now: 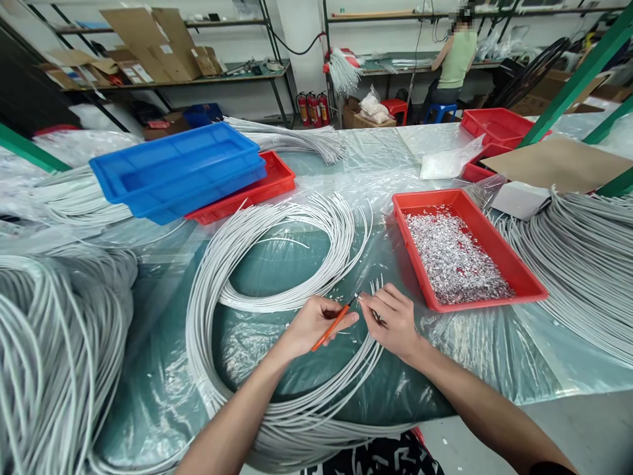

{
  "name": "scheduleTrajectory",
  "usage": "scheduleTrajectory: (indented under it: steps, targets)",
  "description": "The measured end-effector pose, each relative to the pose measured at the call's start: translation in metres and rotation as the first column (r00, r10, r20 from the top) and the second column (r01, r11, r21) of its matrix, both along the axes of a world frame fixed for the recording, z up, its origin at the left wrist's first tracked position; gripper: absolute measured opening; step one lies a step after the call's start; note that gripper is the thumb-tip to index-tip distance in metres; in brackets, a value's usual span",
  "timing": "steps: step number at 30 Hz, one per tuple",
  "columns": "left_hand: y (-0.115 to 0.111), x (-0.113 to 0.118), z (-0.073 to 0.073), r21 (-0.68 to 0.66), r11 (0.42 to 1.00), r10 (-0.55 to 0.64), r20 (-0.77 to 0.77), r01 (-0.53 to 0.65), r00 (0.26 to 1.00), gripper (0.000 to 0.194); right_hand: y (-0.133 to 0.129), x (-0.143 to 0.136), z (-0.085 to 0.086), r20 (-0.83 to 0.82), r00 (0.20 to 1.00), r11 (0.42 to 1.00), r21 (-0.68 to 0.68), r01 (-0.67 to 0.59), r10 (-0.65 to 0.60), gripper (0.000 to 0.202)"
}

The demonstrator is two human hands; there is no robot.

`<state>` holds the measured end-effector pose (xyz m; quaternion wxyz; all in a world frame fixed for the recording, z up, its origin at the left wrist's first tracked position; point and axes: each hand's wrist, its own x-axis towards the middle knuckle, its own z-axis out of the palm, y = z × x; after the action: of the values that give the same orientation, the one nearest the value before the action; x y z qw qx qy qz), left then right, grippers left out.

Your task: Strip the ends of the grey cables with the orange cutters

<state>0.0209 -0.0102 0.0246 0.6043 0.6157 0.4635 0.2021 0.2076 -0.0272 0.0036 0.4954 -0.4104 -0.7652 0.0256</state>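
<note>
Pinched between thumb and forefinger, the left hand [311, 323] holds a thin orange tool [332, 328] like a pen, its dark tip pointing up and right toward the right hand [393, 320]. That hand's grip is closed too: its fingertips nip the end of a white wire [363, 298], and something small and dark shows under its fingers, too small to name. Tool tip and wire end meet just between the two hands, over the near edge of a big coil of wires [277, 264] lying on the plastic-covered worktop [376, 165].

Right of the hands sits a red tray [531, 280] heaped with tiny silvery pieces [450, 254]. Far left, a blue tray [173, 168] rests stacked on another red one [277, 181]. More wire bundles lie at the left [54, 330] and the right [588, 264]. Far off, a person [457, 56] sits at another bench.

Risks, as I judge them: the tool tip works very close to the right fingertips, so a slip could prick skin. The wire end is held only by a light pinch and could spring back into the coil, where loose ends look alike. The plastic sheet is wrinkled and slick, so a dropped small piece could slide out of sight.
</note>
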Motion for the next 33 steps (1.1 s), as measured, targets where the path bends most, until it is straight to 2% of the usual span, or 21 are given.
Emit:
scheduleTrajectory:
  steps: [3, 6, 11, 13, 17, 23, 33]
  targets:
    - [0.002, -0.001, 0.003, 0.054, 0.999, -0.001, 0.023, 0.000, 1.000, 0.045, 0.000, 0.000, 0.001, -0.107, 0.993, 0.994, -0.092, -0.058, 0.048, 0.014]
    - [0.004, -0.003, 0.008, 0.105, 0.994, 0.025, 0.067, -0.032, 0.997, 0.042, -0.001, 0.001, 0.004, -0.227, 0.970, 0.965, -0.220, -0.140, 0.089, 0.016]
    - [0.004, -0.003, 0.012, 0.191, 0.949, 0.216, 0.183, -0.251, 0.959, 0.025, -0.003, 0.000, 0.008, -0.314, 0.940, 0.910, -0.335, -0.242, 0.135, 0.018]
    - [0.003, -0.003, 0.010, 0.197, 0.939, 0.238, 0.218, -0.282, 0.946, 0.025, -0.004, -0.002, 0.009, -0.325, 0.932, 0.899, -0.342, -0.273, 0.160, 0.016]
    - [0.000, -0.001, 0.005, 0.198, 0.951, 0.178, 0.269, -0.236, 0.947, 0.018, -0.007, -0.006, 0.007, -0.343, 0.924, 0.898, -0.334, -0.286, 0.166, 0.014]
    - [-0.003, 0.003, 0.006, 0.212, 0.943, 0.191, 0.286, -0.256, 0.939, 0.012, -0.009, -0.009, 0.005, -0.366, 0.920, 0.903, -0.334, -0.270, 0.140, 0.012]
    - [-0.002, 0.002, 0.005, 0.221, 0.945, 0.182, 0.255, -0.240, 0.950, 0.019, -0.008, -0.009, 0.006, -0.456, 0.878, 0.793, -0.477, -0.378, 0.144, 0.027]
